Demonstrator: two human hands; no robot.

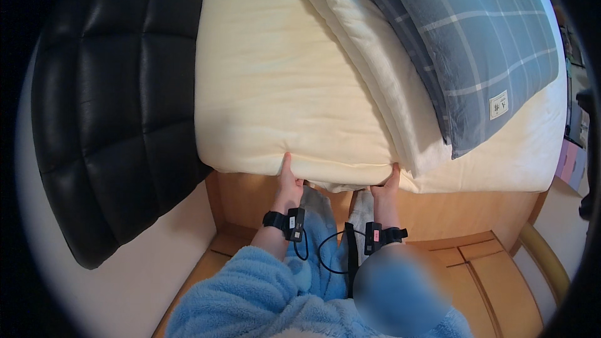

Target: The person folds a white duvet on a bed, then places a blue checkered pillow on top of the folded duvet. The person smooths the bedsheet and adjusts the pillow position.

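A mattress in a cream sheet (pixel 281 80) lies before me. My left hand (pixel 290 183) grips its near edge, thumb pressed on top and the other fingers mostly hidden below. Farther right along that edge, my right hand (pixel 388 182) takes hold in the same way. Between the two, the sheet bulges and hangs slightly over the side. A folded cream quilt (pixel 375 70) lies across the mattress just beyond my right hand. Two grey checked pillows, the upper one (pixel 488 47) bearing a sewn label, are stacked partly over the quilt.
A black tufted headboard (pixel 117 84) rises at the left against a pale wall (pixel 141 263). Under the mattress is a wooden bed base (pixel 450 211); wooden flooring (pixel 493 286) shows below. Wrist-strapped devices, the left one (pixel 294 225) included, trail black cables near my legs.
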